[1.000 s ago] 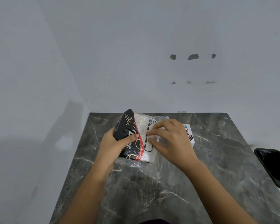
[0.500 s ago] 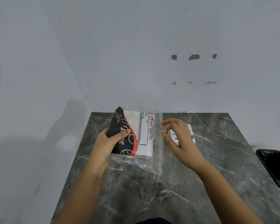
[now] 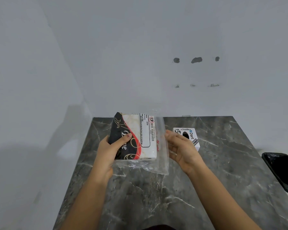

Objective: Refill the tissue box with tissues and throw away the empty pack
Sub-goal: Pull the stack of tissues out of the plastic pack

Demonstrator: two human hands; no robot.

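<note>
Above the bench [image 3: 156, 196], at 12 o'clock, the pack [image 3: 136, 136] is held up, clamped at its dark end by the left hand [image 3: 110, 151]. The right hand [image 3: 181, 150] is spread wide, its fingertips at the loose clear wrapper. The box [image 3: 192, 138] sits at 1 o'clock, apparently unfilled. The bin [image 3: 283, 170] waits at 3 o'clock. Tissues are judged still packed; refilling and disposal remain.
</note>
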